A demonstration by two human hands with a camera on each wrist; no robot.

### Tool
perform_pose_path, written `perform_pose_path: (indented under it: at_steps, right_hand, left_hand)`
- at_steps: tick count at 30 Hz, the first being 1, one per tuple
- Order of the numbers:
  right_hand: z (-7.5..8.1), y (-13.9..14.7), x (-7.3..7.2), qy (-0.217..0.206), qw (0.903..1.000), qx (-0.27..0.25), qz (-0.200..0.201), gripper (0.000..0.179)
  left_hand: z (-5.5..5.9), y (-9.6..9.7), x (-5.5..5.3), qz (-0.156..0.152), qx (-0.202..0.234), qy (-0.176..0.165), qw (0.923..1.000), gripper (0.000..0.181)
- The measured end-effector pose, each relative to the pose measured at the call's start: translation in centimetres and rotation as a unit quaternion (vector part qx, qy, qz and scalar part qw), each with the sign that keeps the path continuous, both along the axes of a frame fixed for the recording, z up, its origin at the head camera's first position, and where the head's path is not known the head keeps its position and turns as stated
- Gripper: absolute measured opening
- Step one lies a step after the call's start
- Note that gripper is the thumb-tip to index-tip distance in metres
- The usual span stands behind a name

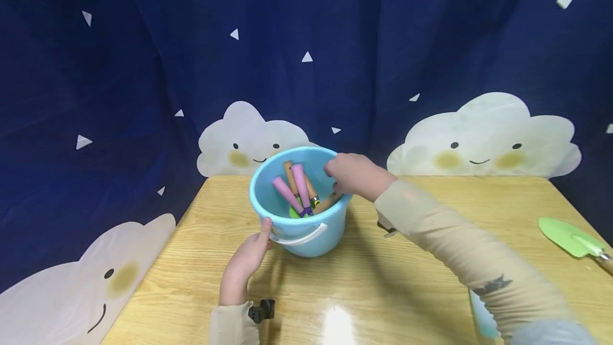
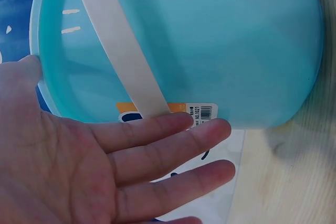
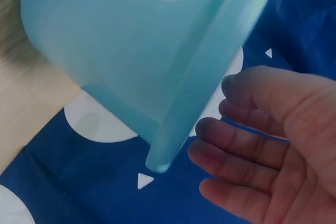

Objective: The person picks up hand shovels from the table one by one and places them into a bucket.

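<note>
Clearly the left hand lies flat and open against the near side of the bucket, its fingers straight along the wall by the white handle and the barcode label, the thumb touching the rim; it grips nothing. Over the bucket's far right rim, the right hand hangs with fingers loosely bent and spread, and the wrist view shows them just beside the rim, holding nothing. One bucket stands on the wooden table, near its back edge. Inside the bucket lean two pink handles and about three wooden ones. One green trowel lies well to the bucket's right.
</note>
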State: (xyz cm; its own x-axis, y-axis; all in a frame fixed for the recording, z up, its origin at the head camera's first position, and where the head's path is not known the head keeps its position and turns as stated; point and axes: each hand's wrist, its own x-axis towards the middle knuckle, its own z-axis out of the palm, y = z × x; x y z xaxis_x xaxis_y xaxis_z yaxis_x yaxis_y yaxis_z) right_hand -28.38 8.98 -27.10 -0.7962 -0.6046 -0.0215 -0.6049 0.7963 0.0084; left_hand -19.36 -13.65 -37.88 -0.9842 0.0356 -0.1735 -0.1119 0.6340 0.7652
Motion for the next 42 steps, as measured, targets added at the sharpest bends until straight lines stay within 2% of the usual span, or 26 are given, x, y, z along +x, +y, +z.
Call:
perform_pose_path:
  at_steps: [8, 14, 21, 25, 30, 36, 42]
  right_hand:
    - [0.6, 1.7, 0.1, 0.012, 0.9992, 0.016, -0.033, 0.008]
    - [0.2, 3.4, 0.2, 0.017, 0.9992, -0.021, -0.031, 0.006]
    - [-0.4, 5.7, 0.3, 0.03, 0.9981, -0.041, -0.036, 0.021]
    - [-0.4, 7.1, 0.5, 0.02, 0.9979, -0.039, -0.048, 0.018]
    - [-0.2, 8.9, 0.9, 0.011, 0.998, -0.031, -0.055, 0.005]
    - [-0.8, 11.2, 1.1, 0.02, 0.9978, -0.046, -0.044, 0.008]
    - [-1.2, 13.0, 1.3, -0.013, 0.9962, -0.036, -0.079, 0.015]
  left_hand:
    - [0.0, -0.1, -0.1, -0.007, 0.009, 0.013, 0.9998, 0.082]
    - [-0.1, -0.1, 0.0, -0.005, 0.013, 0.007, 0.9999, 0.084]
    - [0.1, -0.1, 0.1, -0.001, 0.008, 0.001, 1.0, 0.086]
    - [0.2, -0.1, 0.1, 0.0, 0.007, -0.001, 1.0, 0.086]
    - [0.1, -0.1, 0.1, 0.0, 0.007, -0.002, 1.0, 0.086]
    - [0.1, 0.0, 0.2, 0.0, 0.003, -0.001, 1.0, 0.086]
    - [0.2, -0.1, 0.2, -0.001, 0.002, -0.002, 1.0, 0.087]
